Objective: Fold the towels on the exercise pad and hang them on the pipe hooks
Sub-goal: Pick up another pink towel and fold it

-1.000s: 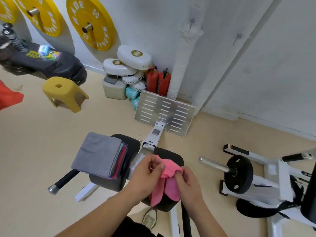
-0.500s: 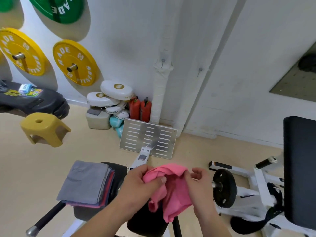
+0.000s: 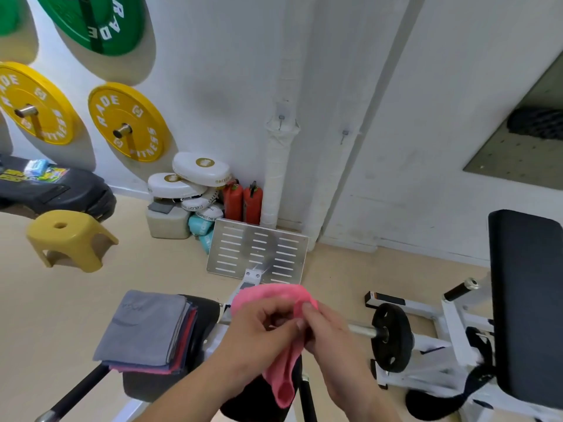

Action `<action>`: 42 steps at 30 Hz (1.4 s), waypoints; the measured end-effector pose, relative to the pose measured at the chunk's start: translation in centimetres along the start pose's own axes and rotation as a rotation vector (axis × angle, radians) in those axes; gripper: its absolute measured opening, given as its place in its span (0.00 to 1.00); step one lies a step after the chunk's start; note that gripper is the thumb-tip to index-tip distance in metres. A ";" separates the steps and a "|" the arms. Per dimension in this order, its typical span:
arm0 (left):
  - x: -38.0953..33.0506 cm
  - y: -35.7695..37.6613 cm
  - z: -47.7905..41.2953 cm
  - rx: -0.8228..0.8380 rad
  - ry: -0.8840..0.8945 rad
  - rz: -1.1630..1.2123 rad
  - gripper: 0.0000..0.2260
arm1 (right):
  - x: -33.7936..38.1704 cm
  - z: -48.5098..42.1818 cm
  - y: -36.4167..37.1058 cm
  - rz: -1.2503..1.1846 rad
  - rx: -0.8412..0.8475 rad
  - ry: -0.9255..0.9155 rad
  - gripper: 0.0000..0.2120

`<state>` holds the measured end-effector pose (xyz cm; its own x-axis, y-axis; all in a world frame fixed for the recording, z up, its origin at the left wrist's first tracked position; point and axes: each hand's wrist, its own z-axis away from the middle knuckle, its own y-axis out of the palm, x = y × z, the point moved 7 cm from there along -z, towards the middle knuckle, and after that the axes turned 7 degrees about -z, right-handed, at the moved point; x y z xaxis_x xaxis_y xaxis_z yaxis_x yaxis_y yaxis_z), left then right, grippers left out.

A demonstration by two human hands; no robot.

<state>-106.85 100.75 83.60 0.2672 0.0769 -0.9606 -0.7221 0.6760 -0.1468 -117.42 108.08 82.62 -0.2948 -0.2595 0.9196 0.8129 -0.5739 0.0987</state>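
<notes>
Both hands hold a pink towel [image 3: 285, 373] in the air above the black exercise pad [image 3: 203, 327]. My left hand [image 3: 259, 333] grips its bunched top from the left. My right hand [image 3: 323, 333] pinches the same top edge from the right, and the rest of the cloth hangs down between them. A folded stack of towels [image 3: 146, 328], grey on top with red and blue layers under it, lies on the left pad. The white wrapped pipe [image 3: 278, 166] runs up the wall, with one hook [image 3: 281, 120] on it and a second hook [image 3: 344, 134] to its right.
A slotted metal footplate [image 3: 259, 254] leans in front of the pipe. Red extinguishers [image 3: 242, 202] and white boxing pads [image 3: 189, 181] sit left of it. A yellow stool [image 3: 68, 239] stands at left. A white frame with a black weight plate [image 3: 393, 336] and black backrest [image 3: 527, 300] fills the right.
The view has tilted up toward the wall. The pink towel has been lifted off the pad and gathered at its top, with my two hands now closer together.
</notes>
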 end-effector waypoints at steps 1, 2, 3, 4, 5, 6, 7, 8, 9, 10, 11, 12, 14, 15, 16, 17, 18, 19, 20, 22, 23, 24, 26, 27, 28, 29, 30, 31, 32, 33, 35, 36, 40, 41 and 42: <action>0.1 -0.3 -0.1 -0.017 0.001 -0.014 0.09 | -0.1 0.0 0.0 -0.017 0.012 0.015 0.20; 0.2 -0.6 -0.2 -0.040 0.004 -0.028 0.09 | -0.1 0.0 0.0 -0.031 0.027 0.020 0.20; 0.2 -0.8 -0.3 -0.063 0.004 -0.033 0.09 | 0.0 0.1 0.1 -0.030 0.047 0.026 0.19; 0.3 -0.9 -0.4 -0.083 0.002 -0.037 0.09 | -0.1 0.1 0.1 -0.034 0.069 0.030 0.17; 0.3 -1.2 -0.5 -0.110 -0.009 -0.041 0.09 | 0.0 0.1 0.0 -0.045 0.076 0.025 0.18; 0.4 -1.5 -0.9 -0.147 -0.025 -0.034 0.08 | 0.1 -0.1 -0.5 -0.056 0.063 0.020 0.18; 0.6 -2.2 -1.4 -0.196 -0.044 -0.020 0.08 | 0.1 -0.5 -1.6 -0.063 0.008 0.025 0.18; 0.8 -3.1 -1.9 -0.256 -0.057 0.000 0.08 | 0.0 -1.1 -3.2 -0.066 -0.079 0.039 0.17; 0.6 -4.3 -2.4 -0.328 -0.057 0.010 0.07 | -0.2 -1.6 -5.1 -0.052 -0.174 0.062 0.16; 0.2 -5.6 -2.8 -0.402 -0.046 0.000 0.07 | -0.7 -2.3 -7.3 -0.034 -0.261 0.093 0.14; -0.5 -6.9 -3.0 -0.471 -0.029 -0.026 0.06 | -1.0 -2.7 -9.5 -0.012 -0.343 0.126 0.12; -1.0 -8.2 -3.2 -0.527 -0.011 -0.054 0.06 | -1.3 -3.1 -11.8 -0.009 -0.424 0.152 0.11; -1.6 -10.1 -3.5 -0.592 -0.004 -0.115 0.06 | -1.6 -3.2 -15.4 -0.058 -0.564 0.169 0.10; -1.4 -10.7 -3.8 -0.604 -0.026 -0.140 0.06 | -1.5 -3.0 -16.6 -0.075 -0.629 0.165 0.12; -0.8 -11.0 -4.0 -0.609 -0.062 -0.156 0.06 | -1.4 -2.8 -17.4 -0.090 -0.677 0.152 0.14; -0.3 -11.1 -4.0 -0.613 -0.090 -0.155 0.07 | -1.2 -2.6 -17.7 -0.107 -0.704 0.130 0.15; 0.1 -11.0 -4.0 -0.625 -0.098 -0.136 0.07 | -0.9 -2.3 -17.9 -0.126 -0.723 0.102 0.16; 0.3 -10.9 -3.8 -0.643 -0.097 -0.104 0.06 | -0.8 -1.8 -17.7 -0.155 -0.739 0.081 0.16; 0.3 -10.8 -3.7 -0.657 -0.093 -0.063 0.06 | -0.8 -1.6 -17.7 -0.185 -0.740 0.064 0.15; 0.3 -10.4 -3.8 -0.645 -0.104 -0.032 0.07 | -0.7 -1.0 -17.4 -0.210 -0.742 0.034 0.15; 0.5 -10.2 -3.9 -0.630 -0.116 -0.045 0.08 | -0.7 -0.8 -17.3 -0.222 -0.739 0.019 0.16; 0.8 -10.0 -3.9 -0.621 -0.124 -0.062 0.09 | -0.8 -0.7 -17.3 -0.235 -0.733 0.004 0.15; 0.7 -9.6 -3.8 -0.606 -0.106 -0.081 0.11 | -0.3 -0.6 -16.8 -0.226 -0.696 -0.024 0.12; 0.3 -9.0 -3.8 -0.580 -0.076 -0.099 0.11 | 0.2 -0.7 -16.2 -0.214 -0.669 -0.034 0.10; -0.3 -8.3 -3.8 -0.538 -0.042 -0.124 0.10 | 0.7 -0.9 -15.6 -0.207 -0.637 -0.050 0.10; -0.9 -7.4 -3.9 -0.498 -0.008 -0.147 0.09 | 1.3 -1.1 -15.0 -0.194 -0.600 -0.074 0.11; -1.4 -6.7 -3.9 -0.474 0.018 -0.162 0.07 | 1.7 -1.3 -14.5 -0.180 -0.567 -0.100 0.12; -1.7 -6.2 -3.9 -0.470 0.028 -0.163 0.05 | 2.1 -1.4 -14.3 -0.166 -0.563 -0.124 0.12; -1.8 -6.0 -3.9 -0.472 0.026 -0.152 0.03 | 2.3 -1.5 -14.4 -0.166 -0.581 -0.149 0.12; -1.8 -6.1 -4.0 -0.477 0.024 -0.149 0.05 | 2.2 -1.5 -14.8 -0.179 -0.605 -0.167 0.16; -2.1 -6.7 -4.2 -0.449 0.055 -0.179 0.13 | 1.8 -1.9 -16.0 -0.231 -0.608 -0.170 0.21; -2.1 -7.0 -4.6 -0.418 0.076 -0.204 0.15 | 1.5 -2.1 -16.5 -0.257 -0.586 -0.158 0.19; -2.0 -6.8 -6.4 -0.234 0.110 -0.495 0.17 | 0.9 -3.3 -18.5 -0.269 -0.524 -0.104 0.20; -2.0 -6.7 -6.9 -0.203 0.147 -0.634 0.19 | 1.1 -3.5 -19.1 -0.204 -0.537 -0.108 0.22; -2.1 -6.8 -7.4 -0.179 0.184 -0.793 0.21 | 1.2 -3.6 -20.0 -0.125 -0.578 -0.117 0.23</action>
<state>-107.25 90.59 84.82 0.6418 -0.5047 -0.5774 -0.4581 0.3516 -0.8164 -135.88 116.48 80.43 -0.2867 -0.0943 0.9534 0.3615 -0.9322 0.0165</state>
